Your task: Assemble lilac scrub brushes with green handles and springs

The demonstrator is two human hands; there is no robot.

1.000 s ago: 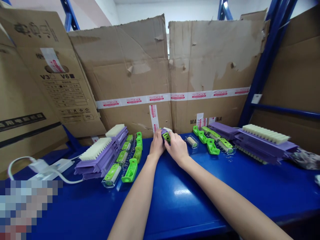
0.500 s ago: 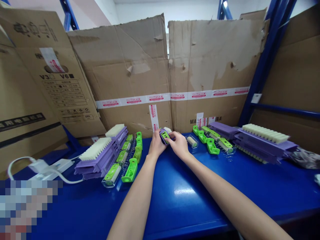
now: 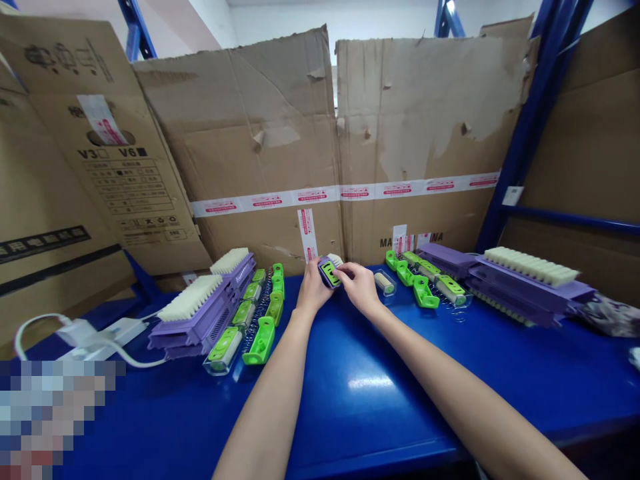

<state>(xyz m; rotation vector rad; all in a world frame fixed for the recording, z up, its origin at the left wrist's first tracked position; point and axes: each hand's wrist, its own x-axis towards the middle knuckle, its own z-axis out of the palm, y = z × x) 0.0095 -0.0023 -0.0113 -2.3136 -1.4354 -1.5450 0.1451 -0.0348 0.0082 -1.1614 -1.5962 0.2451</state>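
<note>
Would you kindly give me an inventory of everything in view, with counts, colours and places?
Brush piece: one, purple, green-and-black face, in the left hand
Brush units: several, purple with cream bristles, left and right
Cases with green-topped pieces: about seven, clear, both sides
Case with cream piece: one, clear, right of the hands
Brackets: about seven, green, both sides
Springs: uncountable, metallic, beside the cases
Power strip: one, white, left
Patterned bundle: one, greyish, far right
Cardboard sheets: several, brown, behind and at the sides
Tape: strips, white-and-red, on cardboard
Rack: one or more, blue, behind
Table: one, blue, underneath
Left hand: one, bare, centre
Right hand: one, bare, at the brush piece
</note>
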